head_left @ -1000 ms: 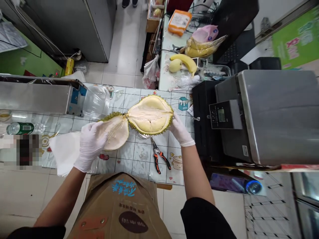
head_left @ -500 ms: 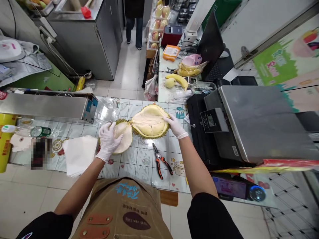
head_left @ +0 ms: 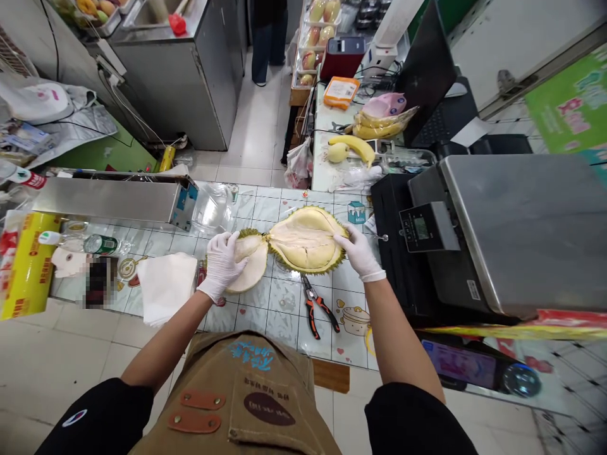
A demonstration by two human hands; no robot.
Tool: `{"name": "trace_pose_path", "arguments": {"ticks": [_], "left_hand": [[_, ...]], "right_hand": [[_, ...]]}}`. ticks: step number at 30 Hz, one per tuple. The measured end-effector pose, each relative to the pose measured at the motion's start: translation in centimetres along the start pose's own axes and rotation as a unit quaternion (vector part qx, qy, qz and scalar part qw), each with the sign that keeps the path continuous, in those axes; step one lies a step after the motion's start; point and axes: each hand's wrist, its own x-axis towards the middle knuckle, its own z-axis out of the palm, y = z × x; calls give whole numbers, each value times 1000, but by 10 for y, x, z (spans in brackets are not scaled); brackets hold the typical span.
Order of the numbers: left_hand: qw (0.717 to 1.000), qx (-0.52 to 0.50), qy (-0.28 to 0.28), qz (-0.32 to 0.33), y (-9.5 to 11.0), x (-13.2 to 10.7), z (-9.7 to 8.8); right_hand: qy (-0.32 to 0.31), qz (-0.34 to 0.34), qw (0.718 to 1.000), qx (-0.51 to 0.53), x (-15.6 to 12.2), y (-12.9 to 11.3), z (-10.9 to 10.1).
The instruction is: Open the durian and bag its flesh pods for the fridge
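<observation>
Holding opened durian (head_left: 306, 243), left hand (head_left: 222, 263) and right hand (head_left: 359, 254) gripping its edges, pliers (head_left: 310, 294) beside, white sheets (head_left: 167, 287) near

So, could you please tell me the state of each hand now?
Left hand: holding the smaller durian piece.
Right hand: holding the larger durian piece.

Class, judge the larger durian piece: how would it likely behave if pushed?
The larger durian piece would probably rock, as its spiny outside looks rounded. Those spikes might catch on the tabletop instead of sliding. Since it meets the smaller piece at one end, that could shift too.
</observation>
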Motion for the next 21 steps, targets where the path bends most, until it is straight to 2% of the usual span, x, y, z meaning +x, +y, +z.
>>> {"name": "trace_pose_path", "arguments": {"ticks": [4, 7, 11, 15, 21], "left_hand": [[998, -26, -32, 39, 6, 6, 1], [996, -46, -48, 59, 6, 13, 1], [993, -63, -62, 73, 3, 21, 1], [992, -75, -70, 72, 1, 25, 0], [987, -96, -91, 90, -1, 30, -4]], "right_hand": [[11, 42, 999, 25, -12, 9, -24], [17, 79, 994, 76, -13, 17, -34], [20, 110, 986, 120, -3, 24, -37], [-8, 130, 982, 137, 12, 27, -38], [-39, 164, 969, 181, 30, 19, -36]]}}
